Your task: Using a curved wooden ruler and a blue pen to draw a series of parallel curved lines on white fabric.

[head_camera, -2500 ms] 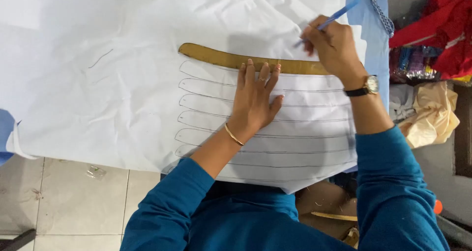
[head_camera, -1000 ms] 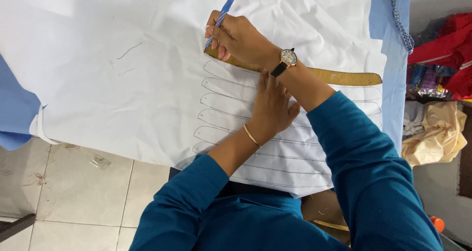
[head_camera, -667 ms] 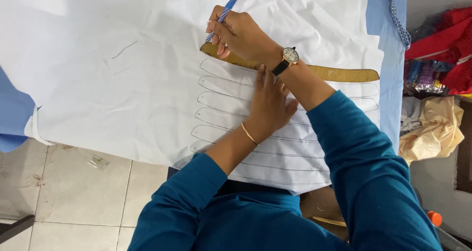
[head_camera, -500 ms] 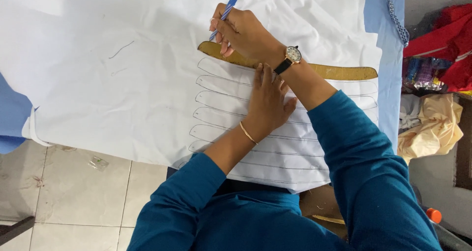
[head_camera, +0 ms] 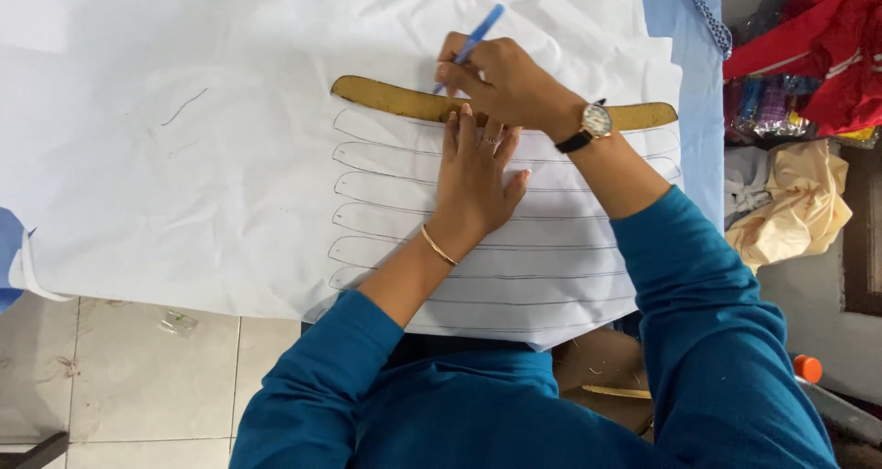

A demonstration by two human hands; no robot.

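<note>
Rightward along the long, flat, curved brown template (head_camera: 395, 101) has slid the right hand (head_camera: 501, 79), gripping a blue pen (head_camera: 473, 42); left hand (head_camera: 473, 180) presses open-palmed on crinkled white paper (head_camera: 230, 157). Template lies left-right.

I saw no boxes, labels, signs or screens on the table. The only thing like a package was off to the right side: a crumpled yellow-tan bag or wrapper (head_camera: 797, 203), lying loose beside the blue edge of the table. Above it there was a small heap of shiny clear packets (head_camera: 767, 101) with blue and pink in them, partly under some red cloth. They were too small to tell more.
</note>
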